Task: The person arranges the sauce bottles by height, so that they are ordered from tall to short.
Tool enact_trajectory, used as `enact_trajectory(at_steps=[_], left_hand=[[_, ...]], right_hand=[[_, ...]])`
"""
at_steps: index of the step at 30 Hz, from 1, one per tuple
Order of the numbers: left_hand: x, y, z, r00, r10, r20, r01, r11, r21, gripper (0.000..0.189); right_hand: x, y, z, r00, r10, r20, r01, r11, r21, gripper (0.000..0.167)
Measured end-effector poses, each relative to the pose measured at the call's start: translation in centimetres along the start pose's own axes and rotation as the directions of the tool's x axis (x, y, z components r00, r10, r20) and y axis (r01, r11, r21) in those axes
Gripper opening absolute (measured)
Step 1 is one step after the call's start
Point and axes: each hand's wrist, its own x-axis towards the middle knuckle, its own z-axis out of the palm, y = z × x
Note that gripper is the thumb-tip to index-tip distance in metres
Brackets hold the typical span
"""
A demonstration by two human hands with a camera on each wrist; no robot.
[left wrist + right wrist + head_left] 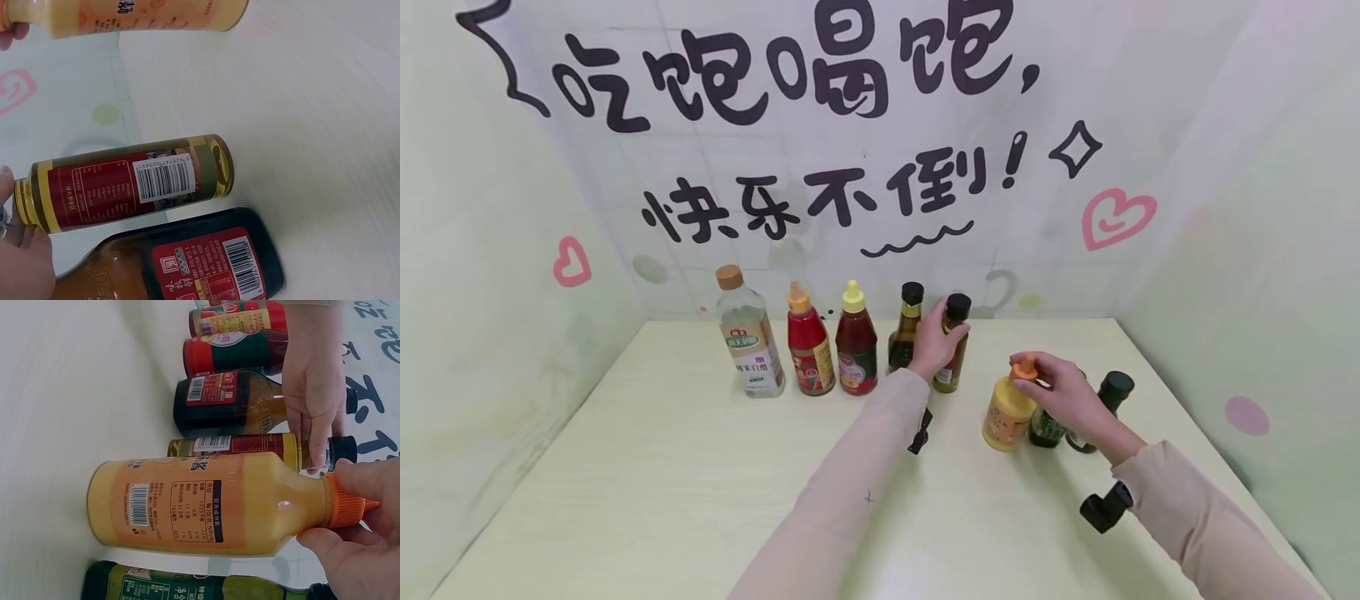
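Observation:
Toward the back of the table, my left hand (934,343) grips a slim, clear-necked bottle of golden oil (950,367) with a black cap. In the left wrist view its dark red label and barcode show, and fingers (28,259) are round the neck. My right hand (1070,398) pinches the orange cap (345,501) of a yellow squeeze bottle (1006,417), which leans slightly. Whether its base touches the table cannot be told. Beside the oil bottle, partly behind my left hand, stands a dark brown sauce bottle (209,259) with a red label.
Left of the hands stand a brown ketchup-style bottle (857,354), a red squeeze bottle (810,350) and a clear vinegar bottle (751,350). Behind my right hand are a green bottle (1045,427) and a dark-capped bottle (1116,390). A printed wall (865,150) borders the back.

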Motion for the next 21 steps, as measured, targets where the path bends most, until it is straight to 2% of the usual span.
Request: enact_trajectory(at_steps=[5, 10, 16, 21], left_hand=[[0.1, 0.3, -0.3, 0.997, -0.063, 0.047, 0.062, 0.998, 0.023, 0.051], [0.3, 0.2, -0.4, 0.993, -0.08, 0.081, 0.081, 0.997, -0.005, 0.051], [0.4, 0.2, -0.6, 0.994, -0.076, 0.081, 0.082, 0.993, -0.081, 0.05], [0.4, 0.1, -0.6, 0.995, -0.082, 0.061, 0.087, 0.992, -0.089, 0.051]], right_hand=[[-0.1, -0.3, -0.1, 1.0, 0.024, 0.006, -0.024, 1.0, -0.006, 0.033], [-0.2, -0.6, -0.2, 1.0, 0.028, -0.002, -0.028, 0.999, -0.022, 0.033], [0.1, -1.0, -0.5, 1.0, 0.012, -0.001, -0.012, 1.0, -0.018, 0.033], [0.6, -1.7, -1.2, 1.0, 0.015, -0.007, -0.015, 0.999, -0.035, 0.034]])
